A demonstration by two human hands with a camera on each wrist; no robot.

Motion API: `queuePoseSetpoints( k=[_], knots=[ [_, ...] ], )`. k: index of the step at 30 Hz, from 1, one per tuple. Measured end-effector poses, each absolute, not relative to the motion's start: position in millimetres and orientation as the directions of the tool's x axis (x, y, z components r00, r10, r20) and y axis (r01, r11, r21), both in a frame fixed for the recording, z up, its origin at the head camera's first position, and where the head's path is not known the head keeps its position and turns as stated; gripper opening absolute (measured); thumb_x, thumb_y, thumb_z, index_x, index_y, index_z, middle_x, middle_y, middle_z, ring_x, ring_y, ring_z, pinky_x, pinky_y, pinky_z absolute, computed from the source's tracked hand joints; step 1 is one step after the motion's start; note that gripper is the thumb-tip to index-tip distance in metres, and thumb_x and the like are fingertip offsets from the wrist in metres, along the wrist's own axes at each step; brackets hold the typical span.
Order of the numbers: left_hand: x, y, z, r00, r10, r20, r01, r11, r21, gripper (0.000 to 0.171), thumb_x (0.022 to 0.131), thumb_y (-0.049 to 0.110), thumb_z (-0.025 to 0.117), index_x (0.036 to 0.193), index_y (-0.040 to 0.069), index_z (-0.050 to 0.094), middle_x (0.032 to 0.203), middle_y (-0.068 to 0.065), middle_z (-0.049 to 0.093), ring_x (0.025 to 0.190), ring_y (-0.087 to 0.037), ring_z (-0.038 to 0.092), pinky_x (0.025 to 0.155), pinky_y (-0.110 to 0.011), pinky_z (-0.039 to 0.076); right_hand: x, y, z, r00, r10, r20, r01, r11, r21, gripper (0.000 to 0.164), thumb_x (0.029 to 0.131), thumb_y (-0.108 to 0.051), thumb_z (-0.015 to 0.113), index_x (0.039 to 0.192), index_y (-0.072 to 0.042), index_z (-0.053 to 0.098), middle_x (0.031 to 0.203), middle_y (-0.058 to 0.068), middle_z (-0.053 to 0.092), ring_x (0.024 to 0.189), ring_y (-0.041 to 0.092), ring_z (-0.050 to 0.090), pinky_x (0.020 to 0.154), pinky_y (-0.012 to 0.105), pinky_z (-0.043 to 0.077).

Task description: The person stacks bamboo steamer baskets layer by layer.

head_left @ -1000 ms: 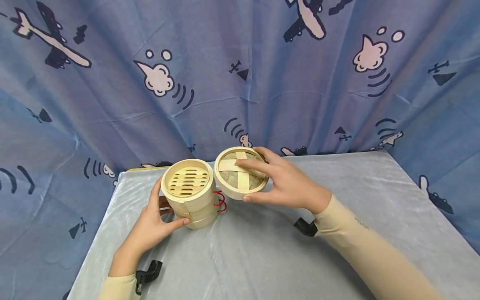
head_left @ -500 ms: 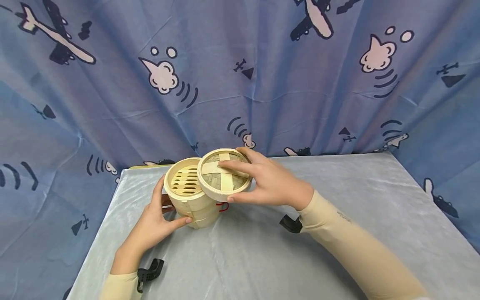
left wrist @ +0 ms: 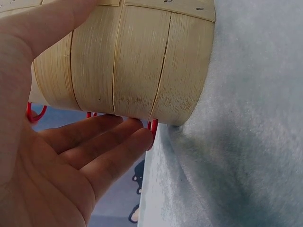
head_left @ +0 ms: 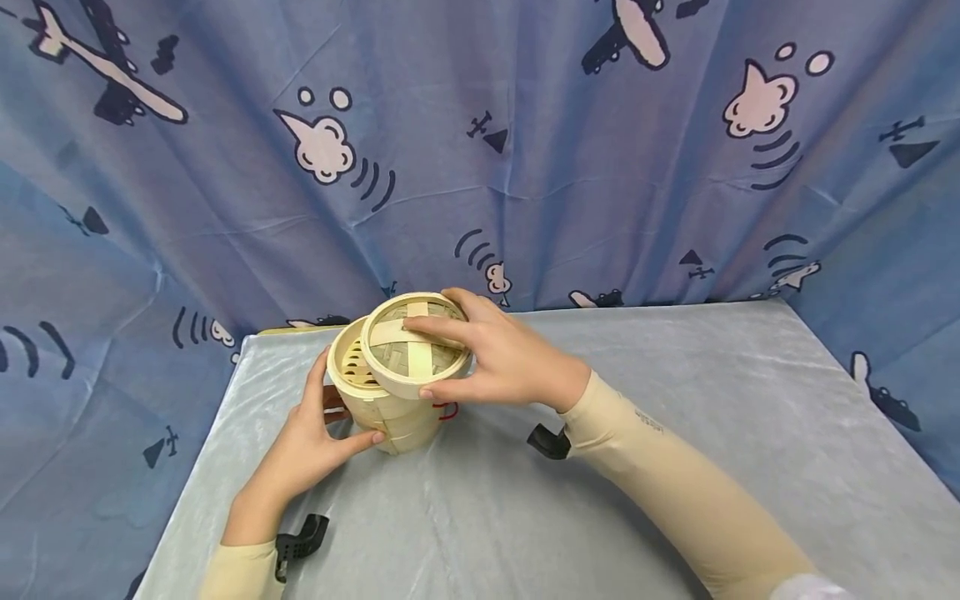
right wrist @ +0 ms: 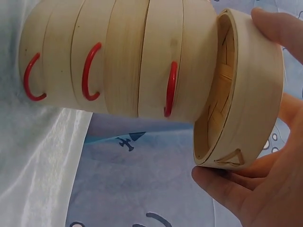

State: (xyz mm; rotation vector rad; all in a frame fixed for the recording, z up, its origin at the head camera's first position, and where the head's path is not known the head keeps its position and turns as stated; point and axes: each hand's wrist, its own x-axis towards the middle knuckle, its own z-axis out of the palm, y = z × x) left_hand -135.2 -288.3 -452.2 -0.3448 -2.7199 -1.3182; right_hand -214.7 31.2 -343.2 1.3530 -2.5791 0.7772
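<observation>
A stack of bamboo steamer baskets (head_left: 397,421) stands on the table, its slatted top tier partly showing at the left in the head view. My left hand (head_left: 303,442) grips the stack's left side, thumb in front and fingers behind, near red handles (left wrist: 152,132) in the left wrist view. My right hand (head_left: 495,354) holds the round bamboo steamer lid (head_left: 416,387) by its rim, index finger lying over the crossed strips on top. The lid overlaps the right part of the stack's opening. In the right wrist view the lid (right wrist: 258,94) sits tilted at the stack's top rim.
A grey velvety cloth covers the table (head_left: 712,417). A blue curtain (head_left: 420,150) printed with planes and clouds hangs along the back and sides. A thin yellow strip (head_left: 300,330) shows at the table's back left edge. Black wrist mounts (head_left: 550,442) sit at both wrists.
My right hand has carried the lid leftward from beside the stack to over its right part. My left hand keeps its grip on the stack, which stays in place.
</observation>
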Motion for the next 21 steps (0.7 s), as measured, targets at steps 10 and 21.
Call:
queuePoseSetpoints(
  k=[10, 21],
  knots=[
    [-136, -289, -452, -0.969, 0.161, 0.185, 0.245, 0.593, 0.767, 0.135, 0.082, 0.037, 0.101, 0.174, 0.046, 0.003, 0.133, -0.015, 0.07, 0.118, -0.033, 0.071, 0.099, -0.06, 0.061, -219, 10, -343, -0.582, -0.75, 0.314, -0.798, 0.453, -0.398, 0.081, 0.09, -0.071, 0.077, 0.161, -0.036, 0.057, 0.162, 0.019, 0.043, 0.14, 0.036, 0.048, 0.115, 0.058, 0.048],
    [-135, -288, -452, -0.978, 0.147, 0.148, 0.207, 0.615, 0.761, 0.136, 0.083, 0.041, 0.099, 0.175, 0.037, -0.001, 0.134, -0.016, 0.069, 0.119, -0.034, 0.071, 0.101, -0.06, 0.06, -221, -9, -344, -0.589, -0.749, 0.303, -0.791, 0.457, -0.407, 0.081, 0.09, -0.067, 0.079, 0.161, -0.033, 0.058, 0.161, 0.023, 0.042, 0.138, 0.039, 0.049, 0.113, 0.058, 0.05]
  ],
)
